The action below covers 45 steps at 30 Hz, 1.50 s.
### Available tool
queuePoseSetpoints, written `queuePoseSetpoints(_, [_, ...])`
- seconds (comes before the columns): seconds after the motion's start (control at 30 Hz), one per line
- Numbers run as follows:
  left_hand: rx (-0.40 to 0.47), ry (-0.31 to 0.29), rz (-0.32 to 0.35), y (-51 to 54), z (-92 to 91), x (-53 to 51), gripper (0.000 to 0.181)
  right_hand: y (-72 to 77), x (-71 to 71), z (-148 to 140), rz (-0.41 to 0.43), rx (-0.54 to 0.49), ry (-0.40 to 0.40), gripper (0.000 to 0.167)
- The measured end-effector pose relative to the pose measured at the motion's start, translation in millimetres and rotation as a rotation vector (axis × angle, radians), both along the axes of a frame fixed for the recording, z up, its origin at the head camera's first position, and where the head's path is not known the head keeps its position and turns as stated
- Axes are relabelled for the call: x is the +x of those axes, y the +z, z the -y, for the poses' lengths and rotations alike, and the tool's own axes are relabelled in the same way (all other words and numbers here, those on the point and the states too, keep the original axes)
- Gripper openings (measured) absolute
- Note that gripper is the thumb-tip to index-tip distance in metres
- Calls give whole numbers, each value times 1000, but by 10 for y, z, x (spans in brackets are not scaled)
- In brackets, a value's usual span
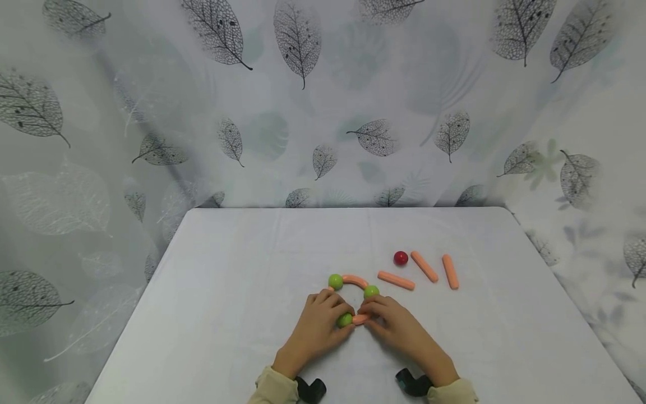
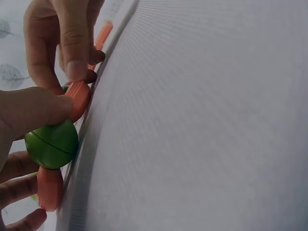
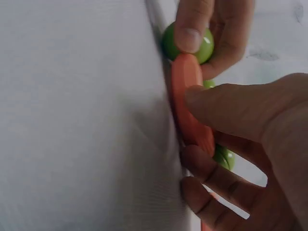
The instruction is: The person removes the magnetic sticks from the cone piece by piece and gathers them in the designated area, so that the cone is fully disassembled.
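Green balls and orange sticks form a ring on the white table. My left hand [image 1: 320,322] pinches the near green ball [image 1: 345,320], its thumb at the joint with an orange stick [image 1: 360,319]. On that stick's other end my right hand [image 1: 398,328] has its thumb and fingers, also seen in the right wrist view around the orange stick [image 3: 186,96]. At the back of the ring a curved orange stick [image 1: 355,280] joins a green ball [image 1: 335,281] and another green ball [image 1: 371,291]. The ring's left side is mostly hidden by my left fingers.
To the right of the ring lie a red ball [image 1: 401,258] and three loose orange sticks [image 1: 396,280], [image 1: 424,266], [image 1: 451,271]. The white table [image 1: 227,269] backs onto a leaf-patterned curtain [image 1: 272,134]. Black wrist devices [image 1: 414,384] show at both sleeves.
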<state>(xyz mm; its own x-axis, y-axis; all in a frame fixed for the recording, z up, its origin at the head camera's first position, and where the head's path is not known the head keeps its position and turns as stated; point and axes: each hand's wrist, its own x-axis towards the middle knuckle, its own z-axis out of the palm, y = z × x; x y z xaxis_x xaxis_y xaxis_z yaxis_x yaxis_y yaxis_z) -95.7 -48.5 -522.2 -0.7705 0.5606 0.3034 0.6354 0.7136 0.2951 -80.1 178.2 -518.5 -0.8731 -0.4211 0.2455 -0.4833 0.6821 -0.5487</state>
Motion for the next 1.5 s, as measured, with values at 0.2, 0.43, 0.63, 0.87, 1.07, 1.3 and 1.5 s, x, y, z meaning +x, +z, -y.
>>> queuePoseSetpoints(0.2, [14,9,-5,-9,6,0,17,-23,19,42,-24,1,-11,21])
queuePoseSetpoints(0.43, [24,6,4,-14,15,5,16,-27,16,41,14,6,-25,19])
queuePoseSetpoints(0.63, [27,4,46,-1,18,-1,16,-24,6,-8,8,5,1,21])
queuePoseSetpoints(0.87, [26,10,85,-6,27,-2,18,-44,2,-89,14,19,16,19])
queuePoseSetpoints(1.07, [31,11,92,-12,26,-3,18,-36,5,-94,18,52,15,16])
queuePoseSetpoints(1.3, [40,12,82,-12,27,-3,17,-26,1,-99,20,41,24,14])
queuePoseSetpoints(1.5, [33,19,45,-22,29,-4,18,-30,2,-105,9,26,31,14])
